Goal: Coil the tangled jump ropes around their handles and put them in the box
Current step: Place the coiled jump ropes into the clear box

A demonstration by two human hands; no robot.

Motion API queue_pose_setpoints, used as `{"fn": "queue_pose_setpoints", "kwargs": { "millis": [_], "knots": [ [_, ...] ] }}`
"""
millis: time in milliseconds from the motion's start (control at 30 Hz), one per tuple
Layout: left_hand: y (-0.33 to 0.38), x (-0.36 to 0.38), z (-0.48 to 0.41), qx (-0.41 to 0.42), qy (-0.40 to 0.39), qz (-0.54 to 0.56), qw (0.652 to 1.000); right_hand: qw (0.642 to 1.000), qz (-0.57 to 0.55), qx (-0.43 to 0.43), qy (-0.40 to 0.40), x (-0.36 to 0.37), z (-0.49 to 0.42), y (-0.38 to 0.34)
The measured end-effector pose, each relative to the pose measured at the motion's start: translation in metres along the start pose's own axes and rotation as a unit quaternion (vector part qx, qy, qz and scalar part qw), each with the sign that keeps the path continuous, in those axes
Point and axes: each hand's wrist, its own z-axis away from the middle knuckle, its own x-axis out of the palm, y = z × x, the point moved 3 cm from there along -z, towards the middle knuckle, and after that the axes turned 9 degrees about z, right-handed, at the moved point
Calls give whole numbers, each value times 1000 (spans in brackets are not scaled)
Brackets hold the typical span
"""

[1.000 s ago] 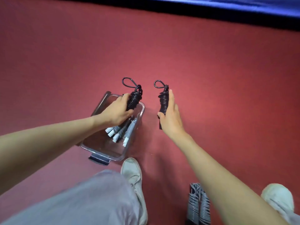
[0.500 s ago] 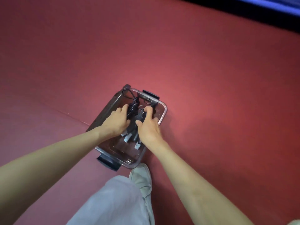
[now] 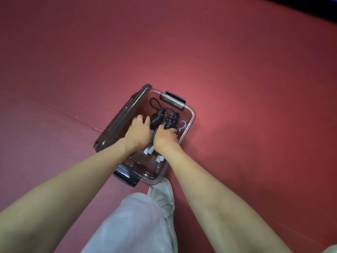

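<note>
**Two coiled black jump ropes inside the box, one under each hand**

Head view, looking down. A clear plastic box (image 3: 191, 114) sits on a red floor (image 3: 237, 84). It has a dark clip (image 3: 174, 99) on its far end and another dark clip (image 3: 125, 177) on its near end. The smoky lid (image 3: 124, 115) leans on edge along the box's left wall.

Two black ropes, each wound tightly around its handles, lie side by side within the walls in the far half of the box. Their free loops point toward the far clip.

The left hand (image 3: 138, 131) lies against the left bundle (image 3: 156, 119). Its fingers (image 3: 137, 118) reach forward, loosely spread rather than curled, just left of the coil. The coil's lower end passes under the hand, so it cannot be told whether the palm clasps it.

The right hand (image 3: 165, 138) grips the right bundle (image 3: 170, 122). Its fingers (image 3: 173, 132) are curled over the coil from the right and the thumb presses the left side. The wound part emerges beyond the knuckles, touching the left bundle.

Below the wrists, white handle ends (image 3: 148, 149) of lighter ropes rest on the box bottom. A pale rope loop (image 3: 182, 124) shows beside the right bundle, near the right wall.

A pale shoe (image 3: 162, 194) stands just beside the near corner of the box, with a grey trouser leg (image 3: 135, 225) behind it.
</note>
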Motion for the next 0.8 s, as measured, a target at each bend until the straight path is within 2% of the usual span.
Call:
{"fn": "queue_pose_setpoints", "kwargs": {
  "millis": [100,300,367,533,667,800],
  "knots": [
    [3,-1,2,-11,-35,4,999,1000,24,-7,2,-2,-3,3],
    [-7,6,6,16,56,87,995,1000,3,-5,24,5,-5,1],
    [-10,6,6,24,47,92,994,998,-6,-15,60,6,-4,0],
    [4,4,14,28,41,-8,999,986,23,-68,151,0,6,3],
    [25,-21,29,9,10,64,998,960,31,-134,245,-21,39,26],
    [66,-52,51,76,-17,48,996,936,44,-132,325,-56,88,83]
  ]
}}
